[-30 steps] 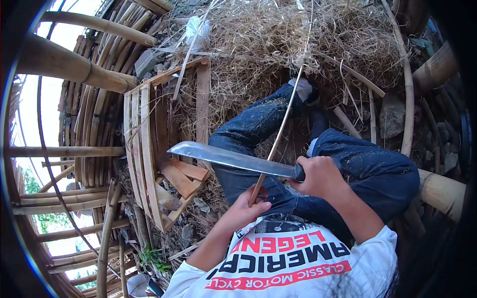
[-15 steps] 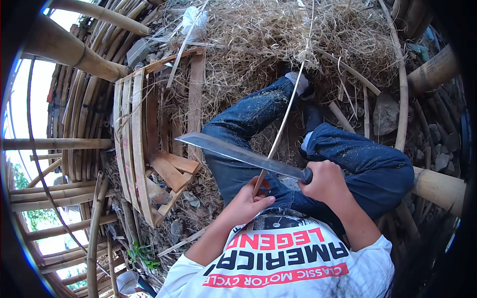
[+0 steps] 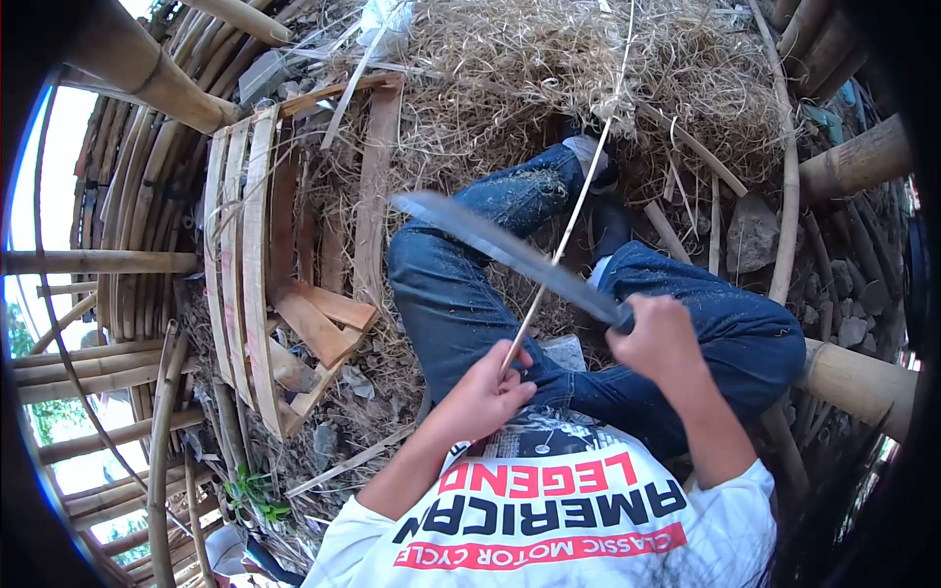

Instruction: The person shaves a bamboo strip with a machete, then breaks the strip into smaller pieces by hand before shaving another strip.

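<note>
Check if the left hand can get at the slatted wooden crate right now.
Probably yes: the crate lies close on that side, just past the left leg. But the left hand holds the thin strip, so it likely must let go first.

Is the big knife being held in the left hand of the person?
No, the right hand grips the big knife, while the left hand holds the thin strip.

White printed T-shirt (image 3: 559, 510) | blue jeans (image 3: 470, 284) | dark shoes (image 3: 610, 223)
</note>
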